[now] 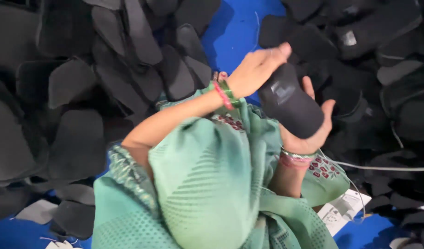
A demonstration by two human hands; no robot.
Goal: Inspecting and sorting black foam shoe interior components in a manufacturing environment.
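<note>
**Both hands on a black foam piece above the green cloth**

I see the right hand (pixel 313 124) cupped under a rounded black foam piece (pixel 290 103), fingers curled up around its far side, so it is holding the piece from below. The left hand (pixel 258 69) lies across the top end of the same piece, palm down, fingers stretched and slightly blurred; I can tell it touches the piece, but not whether it grips. The piece sits just right of the middle of the view, over a blue floor (pixel 235 32).

A pale grey rectangular label (pixel 282 92) sits on the upper face of the piece, tilted with it. A similar small grey patch (pixel 349 38) shows on one of the dark pieces at upper right.

Piles of flat black foam cutouts (pixel 83 92) lie heaped on both sides. Green patterned cloth (pixel 203 184) fills the lower middle, covering my lap. Bangles (pixel 225 92) ring the left wrist, another set the right. At lower right a white paper packet (pixel 343 210) with printing lies on the floor, part under the cloth, and a thin white cord (pixel 382 167) runs off to the right edge.
</note>
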